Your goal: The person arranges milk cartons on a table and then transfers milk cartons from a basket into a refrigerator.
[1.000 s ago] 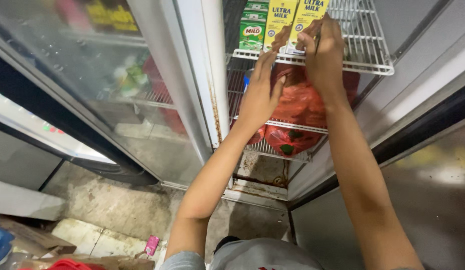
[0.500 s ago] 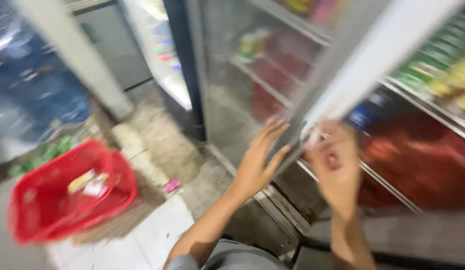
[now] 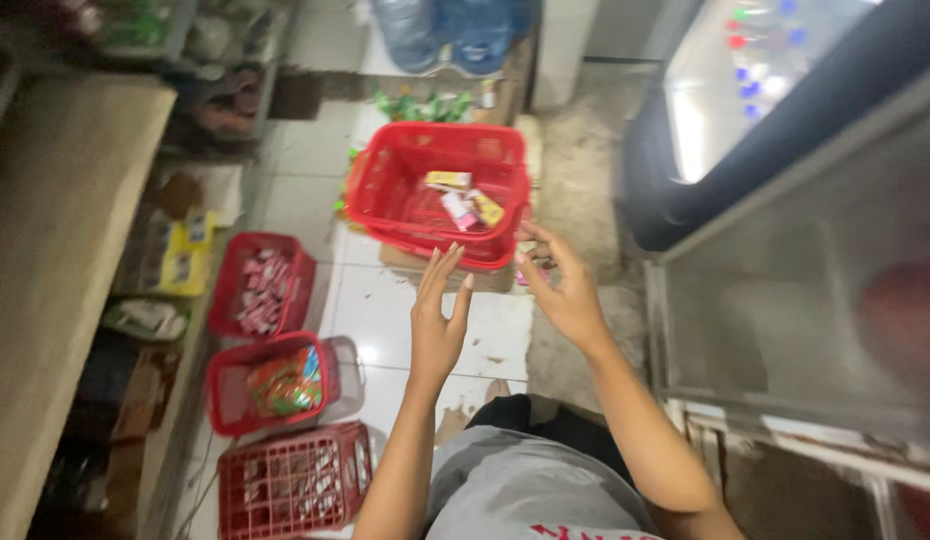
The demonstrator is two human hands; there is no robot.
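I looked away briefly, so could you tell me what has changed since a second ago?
Both hands left the fridge shelf's cartons and came down; the left hand and right hand now reach, open and empty, toward the red basket on the floor. The basket stayed put.

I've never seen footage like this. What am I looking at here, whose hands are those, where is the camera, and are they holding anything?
There is no machine: a person wears a camera on the head, looking down at their own bare arms. The left hand and right hand are both open and empty, stretched toward a red basket on the tiled floor that holds a few small packets. More red baskets of goods stand beside a wooden counter on the left. On the right is a glass-doored fridge.
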